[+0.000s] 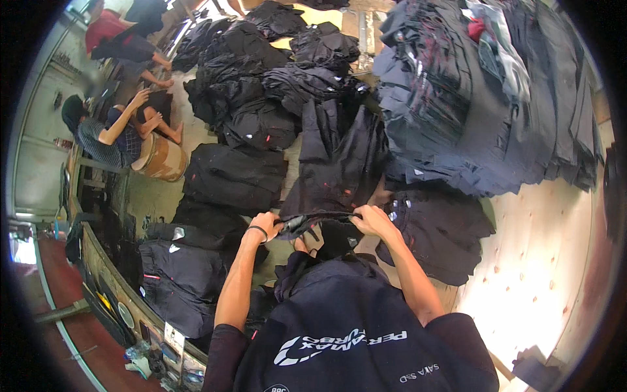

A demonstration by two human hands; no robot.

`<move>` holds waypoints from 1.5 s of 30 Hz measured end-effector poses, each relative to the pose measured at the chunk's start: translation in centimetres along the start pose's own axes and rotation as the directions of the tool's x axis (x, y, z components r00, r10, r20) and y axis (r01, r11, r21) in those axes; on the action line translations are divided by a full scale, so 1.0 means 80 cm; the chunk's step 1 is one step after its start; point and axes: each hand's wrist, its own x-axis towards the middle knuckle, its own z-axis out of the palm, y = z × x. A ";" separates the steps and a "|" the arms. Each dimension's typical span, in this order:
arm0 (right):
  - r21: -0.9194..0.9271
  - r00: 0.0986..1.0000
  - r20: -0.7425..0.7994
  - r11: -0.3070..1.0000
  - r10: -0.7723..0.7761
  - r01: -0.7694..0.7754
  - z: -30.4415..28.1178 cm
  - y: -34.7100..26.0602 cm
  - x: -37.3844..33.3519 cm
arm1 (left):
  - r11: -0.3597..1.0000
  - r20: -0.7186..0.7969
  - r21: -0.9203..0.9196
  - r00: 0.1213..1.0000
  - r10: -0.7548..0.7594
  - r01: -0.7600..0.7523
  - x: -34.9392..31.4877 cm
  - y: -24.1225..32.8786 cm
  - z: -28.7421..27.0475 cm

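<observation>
My left hand (266, 227) and my right hand (372, 221) are closed on the two ends of the waistband of a pair of black trousers (336, 170). The waistband is stretched toward me, and the legs spread away over the pile beyond. A dark band circles my left wrist. Just left of my left hand lies a folded stack of black garments (232, 176). Another black stack (434, 228) with small white tags is close to my right hand. My fingertips are partly hidden in the cloth.
A large heap of black clothes (241, 78) rises ahead. Long dark garments (483, 124) are piled at the right, beside a pale wooden board (529, 261). More black trousers (183, 274) lie at the left. A person (108, 134) sits far left by a round brown container (161, 159); another stands behind.
</observation>
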 end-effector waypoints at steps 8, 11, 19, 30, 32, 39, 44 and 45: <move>-0.057 0.993 -0.118 0.998 0.021 -0.028 -0.007 -0.117 -0.024 | 0.888 -0.370 -0.361 0.918 0.143 -0.284 0.004 -0.049 -0.065; -0.015 0.994 -0.111 1.000 -0.002 0.000 0.006 -0.143 -0.024 | 0.785 -0.383 -0.508 0.910 0.162 -0.354 0.000 -0.067 -0.085; 0.007 1.000 -0.016 1.000 -0.006 0.006 0.049 -0.166 -0.020 | 0.823 -0.218 -0.361 0.898 0.382 -0.438 -0.004 -0.144 -0.124; 0.018 0.939 -0.293 0.983 0.178 -0.181 -0.034 -0.131 0.023 | 0.879 -0.152 -0.055 0.874 0.462 -0.474 0.092 -0.088 -0.240; -0.031 0.841 -0.515 0.977 0.166 -0.211 -0.068 -0.129 0.046 | 0.904 -0.262 -0.048 0.879 0.399 -0.424 0.116 -0.044 -0.265; -0.107 0.471 -0.880 0.992 -0.062 -0.069 -0.175 -0.178 0.012 | 0.863 -0.731 0.076 0.561 0.389 -0.500 0.061 0.048 -0.345; -0.151 0.441 -0.886 0.988 -0.143 0.017 -0.137 -0.151 -0.009 | 0.864 -0.791 0.151 0.465 0.396 -0.480 0.055 0.037 -0.272; -0.160 0.442 -0.883 0.987 -0.156 0.029 -0.111 -0.131 -0.005 | 0.866 -0.800 0.169 0.447 0.399 -0.470 0.065 0.031 -0.243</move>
